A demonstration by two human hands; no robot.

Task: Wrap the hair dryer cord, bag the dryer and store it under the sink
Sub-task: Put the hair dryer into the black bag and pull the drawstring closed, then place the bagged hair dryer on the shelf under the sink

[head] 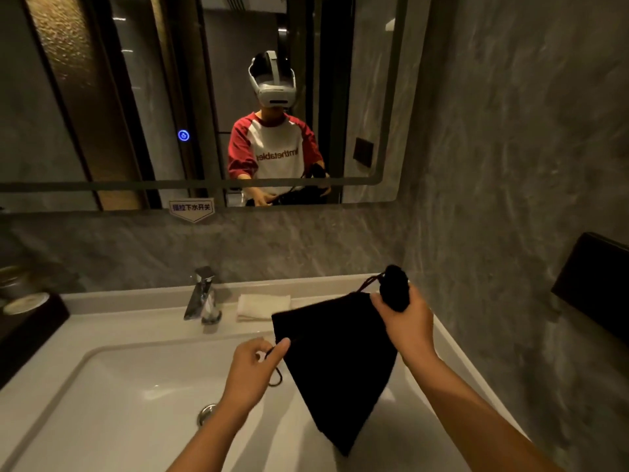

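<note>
Walls: grey marbled stone (510,148), filling the right and centre of the frame.
Mirror: wide mirror (102,97) at upper left, a glowing blue touch button (183,135) on it.
Basin: white sink (119,386) at lower left, chrome faucet (203,298) behind it.
Light: dim, warm.

A small white sign (192,208) at the mirror's (68,97) lower edge reads "提拉下水开关". Mirrored lettering across the reflected shirt (277,155) appears to read "imthetable".
</note>
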